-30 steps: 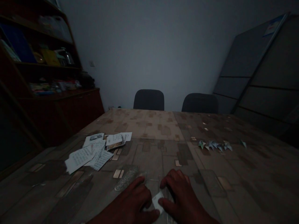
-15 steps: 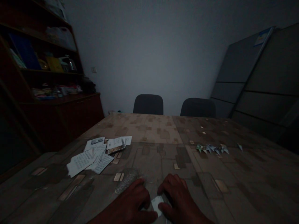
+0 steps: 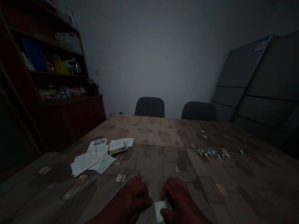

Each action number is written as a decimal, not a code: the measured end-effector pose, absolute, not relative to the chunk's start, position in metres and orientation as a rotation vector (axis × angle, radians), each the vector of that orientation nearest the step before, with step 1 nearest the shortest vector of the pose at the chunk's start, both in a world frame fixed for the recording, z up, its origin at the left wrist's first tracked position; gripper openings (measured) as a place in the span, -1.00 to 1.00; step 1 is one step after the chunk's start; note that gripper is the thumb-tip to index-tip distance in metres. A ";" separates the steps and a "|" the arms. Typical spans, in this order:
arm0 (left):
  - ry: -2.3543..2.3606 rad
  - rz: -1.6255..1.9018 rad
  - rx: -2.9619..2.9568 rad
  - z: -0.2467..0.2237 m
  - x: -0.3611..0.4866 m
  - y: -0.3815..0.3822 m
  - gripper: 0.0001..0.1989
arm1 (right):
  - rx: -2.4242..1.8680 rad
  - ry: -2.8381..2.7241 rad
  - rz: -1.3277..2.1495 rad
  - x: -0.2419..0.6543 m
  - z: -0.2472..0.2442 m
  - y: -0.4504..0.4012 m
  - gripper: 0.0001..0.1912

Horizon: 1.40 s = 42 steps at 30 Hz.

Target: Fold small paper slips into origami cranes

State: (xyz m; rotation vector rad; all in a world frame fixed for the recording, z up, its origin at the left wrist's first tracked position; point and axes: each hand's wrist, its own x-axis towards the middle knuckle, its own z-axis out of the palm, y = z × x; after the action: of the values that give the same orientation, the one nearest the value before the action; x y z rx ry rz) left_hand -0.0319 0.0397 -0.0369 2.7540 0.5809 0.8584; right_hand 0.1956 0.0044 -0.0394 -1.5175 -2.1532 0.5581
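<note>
Apparently pinned for steadiness, one small white paper (image 3: 158, 207) lies at the near edge of the scene, on the table (image 3: 149, 137) between two hands. The right hand (image 3: 176, 199) has its thumb on the paper's right part and its fingers arched over towards the tabletop; whether a fingertip pinches it from beneath, I cannot tell. The left hand (image 3: 133, 200) is loosely curled just left of the paper, its thumb tip a little apart from it, perhaps kept close to share the work; its underside is hidden, so I cannot tell if it grips anything.

Farther right sits a row of folded paper pieces (image 3: 212, 152), about five though they overlap, likely grouped to stay out of the way; one single folded piece (image 3: 241, 151) stands farther right, apart. Over on the left, printed sheets (image 3: 84, 161) overlap in a loose spread, at least five, presumably within easy reach. Two chairs, one central (image 3: 149, 107) and one to its right (image 3: 198, 111), stand beyond the far edge.
</note>
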 end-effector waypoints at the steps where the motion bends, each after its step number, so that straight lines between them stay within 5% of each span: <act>1: 0.595 0.855 2.742 -0.036 -0.032 0.039 -0.77 | -1.516 -2.152 0.559 0.195 -0.040 0.004 -0.64; 24: 0.905 0.758 2.400 -0.033 -0.024 0.028 -0.86 | -1.517 -2.165 0.555 0.193 -0.047 -0.002 -0.63; 32: 0.845 0.894 2.128 -0.039 -0.020 0.029 -0.91 | -1.305 -1.774 1.037 0.185 -0.028 0.001 -0.80; 42: 0.929 1.027 2.133 -0.034 -0.014 0.026 -0.86 | -1.304 -1.827 0.887 0.184 -0.022 -0.007 -0.89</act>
State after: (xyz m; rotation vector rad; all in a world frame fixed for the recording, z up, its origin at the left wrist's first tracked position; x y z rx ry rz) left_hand -0.0140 0.0258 -0.0340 2.1326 0.9292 1.0273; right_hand 0.1837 -0.0070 -0.0217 -1.3039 -1.8275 0.8868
